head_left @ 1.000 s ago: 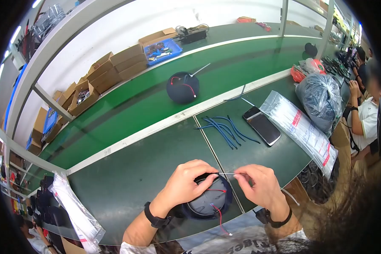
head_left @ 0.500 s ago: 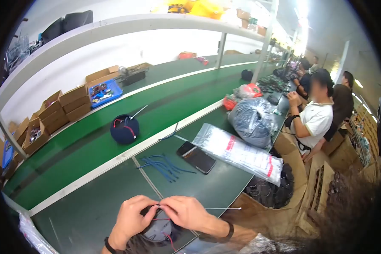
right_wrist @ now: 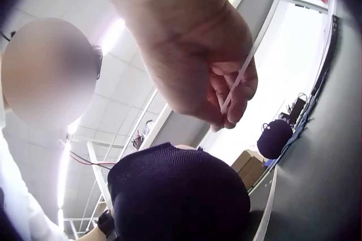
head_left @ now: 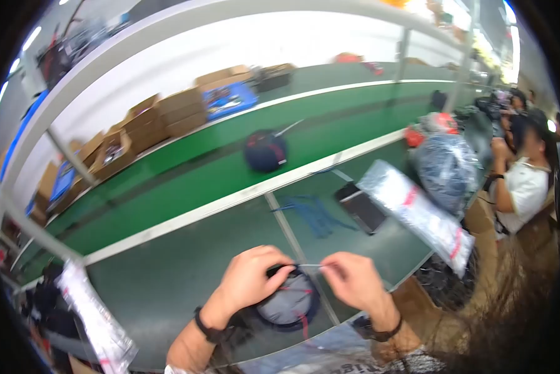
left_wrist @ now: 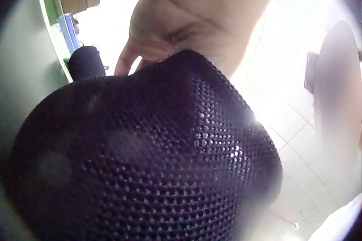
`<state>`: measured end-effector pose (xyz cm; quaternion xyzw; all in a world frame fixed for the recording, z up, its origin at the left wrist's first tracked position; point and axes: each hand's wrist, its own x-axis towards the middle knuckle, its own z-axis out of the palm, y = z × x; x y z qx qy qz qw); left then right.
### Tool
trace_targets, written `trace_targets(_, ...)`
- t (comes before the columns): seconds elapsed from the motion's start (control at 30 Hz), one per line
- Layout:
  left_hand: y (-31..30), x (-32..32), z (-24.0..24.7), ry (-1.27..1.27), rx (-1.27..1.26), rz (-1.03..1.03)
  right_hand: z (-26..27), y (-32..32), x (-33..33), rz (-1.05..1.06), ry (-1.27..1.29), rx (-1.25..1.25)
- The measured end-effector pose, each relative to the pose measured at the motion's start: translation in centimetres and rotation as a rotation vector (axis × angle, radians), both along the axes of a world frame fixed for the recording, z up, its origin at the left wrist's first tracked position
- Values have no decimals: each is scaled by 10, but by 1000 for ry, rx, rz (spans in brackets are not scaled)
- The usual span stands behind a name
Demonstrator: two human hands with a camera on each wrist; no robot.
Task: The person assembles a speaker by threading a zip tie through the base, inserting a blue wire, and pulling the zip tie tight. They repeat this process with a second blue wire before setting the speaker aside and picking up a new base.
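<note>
A round unit in navy mesh fabric (left_wrist: pixel 158 162) sits at the bench's near edge, its grey disc face (head_left: pixel 283 305) upward, with thin red wires on it. My left hand (head_left: pixel 255 277) grips its fabric rim at the top, thumb on the inner side. To the right, my right hand (head_left: pixel 355 280) pinches a white cable tie (head_left: pixel 310 265), which spans the short gap to the rim by the left fingertips. In the right wrist view the tie (right_wrist: pixel 247 63) passes through the curled fingers. The fingertips of my left hand (left_wrist: pixel 192 26) are partly hidden behind the fabric.
Blue cut cords (head_left: pixel 308 215), a phone (head_left: pixel 361 209) and a bag of white ties (head_left: pixel 417 215) lie beyond my hands. A similar navy ball (head_left: pixel 264 151) with a tie sits on the green belt (head_left: pixel 193 162). People work at right.
The hands met at the rim half a second ago; my right hand has since drawn away rightward with the tie stretched between. The head view swung right and back.
</note>
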<state>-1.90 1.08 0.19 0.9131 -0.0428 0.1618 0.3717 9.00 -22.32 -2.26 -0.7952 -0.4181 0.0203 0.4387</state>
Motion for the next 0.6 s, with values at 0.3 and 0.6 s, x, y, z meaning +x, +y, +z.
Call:
trace_targets(0.3, 2, 0, -3, -35, 26, -10, 12, 25, 2, 95, -80, 61)
trace_targets(0.6, 6, 2, -2, 14, -30, -21, 15, 28, 1, 18, 8, 55)
